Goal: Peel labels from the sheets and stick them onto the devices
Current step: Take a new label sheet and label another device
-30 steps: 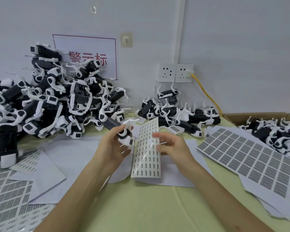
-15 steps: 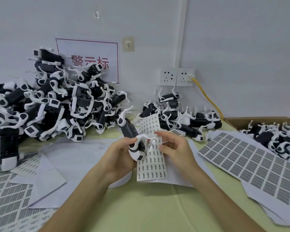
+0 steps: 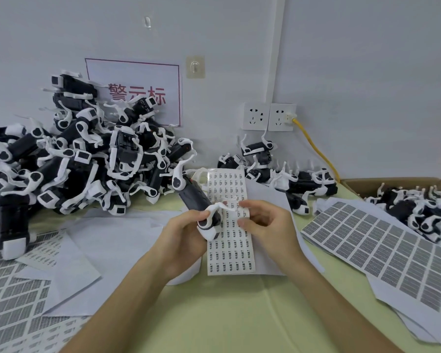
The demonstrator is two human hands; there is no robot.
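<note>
Centrally, the left grip wraps a black-and-white device above the label sheet on the surface, the right grip pinching that sheet; a flimsy peeled label may fold onto itself.

Red-lettered wall sign, adhesive hook, twin wall sockets, yellow cable, cardboard box

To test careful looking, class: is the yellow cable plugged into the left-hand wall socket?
No, the yellow cable runs into the right socket, while the left socket has nothing plugged in.
</note>
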